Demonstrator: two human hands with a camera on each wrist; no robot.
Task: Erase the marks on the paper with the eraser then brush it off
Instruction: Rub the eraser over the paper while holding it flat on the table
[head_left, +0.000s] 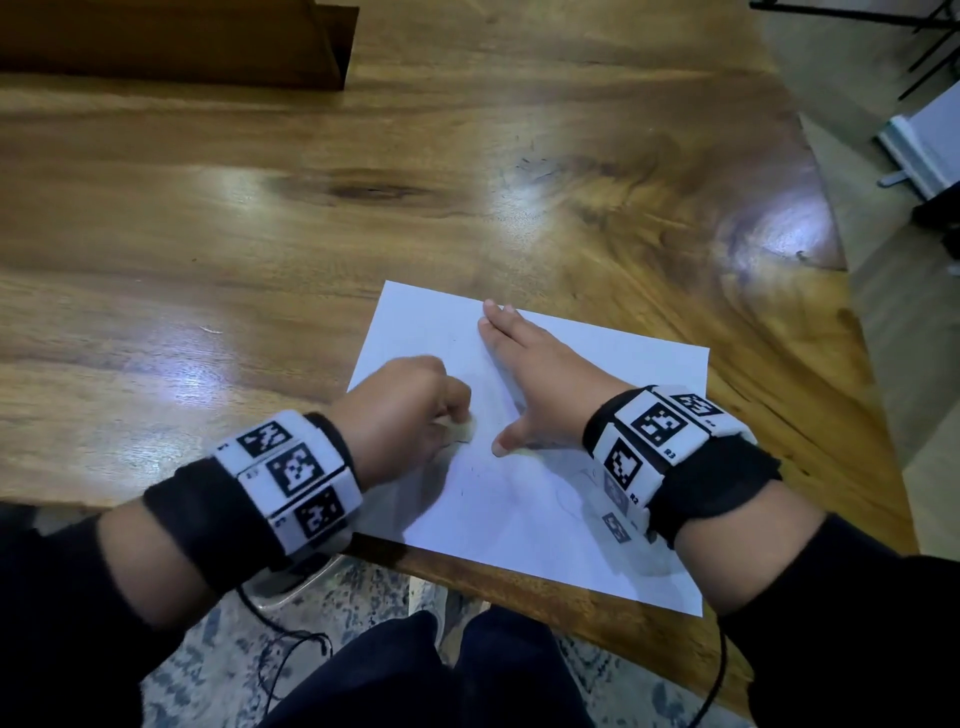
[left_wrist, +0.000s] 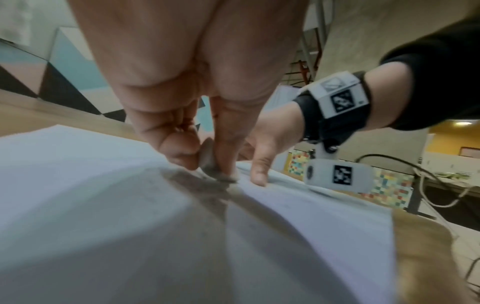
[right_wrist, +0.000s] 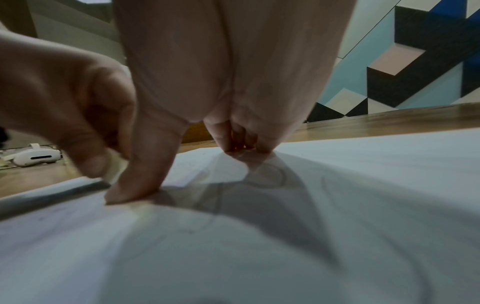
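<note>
The eraser (head_left: 464, 431) is small and pale; the left hand (head_left: 400, 410) pinches it between curled fingers and presses it on the paper (head_left: 524, 499). At 3 o'clock from it, the right hand (head_left: 540, 382) lies flat on the sheet, fingers straight, thumb spread. Faint pencil marks (right_wrist: 265, 174) show near the fingertips. The paper lies at the near edge of the wooden table (head_left: 260, 234).

Indoor room, wooden table (head_left: 467, 156), geometric painted wall (right_wrist: 405, 67)
</note>
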